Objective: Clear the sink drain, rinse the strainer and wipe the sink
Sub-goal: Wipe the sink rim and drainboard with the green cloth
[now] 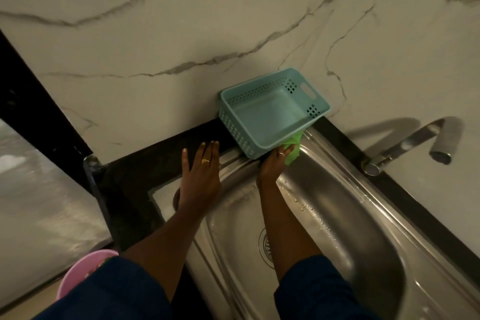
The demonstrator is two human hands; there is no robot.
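Dark blue sleeves (109, 291) frame our view as we wipe the far corner of the sink.

Our left hand (201, 171) lies flat and wide open, fingers spread, on the black counter (145, 161) at the steel sink's (345, 218) rim. Our right hand (272, 166) presses a green cloth (292, 152) against the sink's far corner, fingers closed over it, just under the edge of a pale teal basket (267, 112) that stands tilted against the marble wall (181, 34). Part of the drain strainer (263, 241) shows in the basin floor, half hidden behind our right forearm. Water drops bead on the basin wall. At right the tap (415, 145) juts from the wall, and a pink bowl (83, 273) sits low at left.
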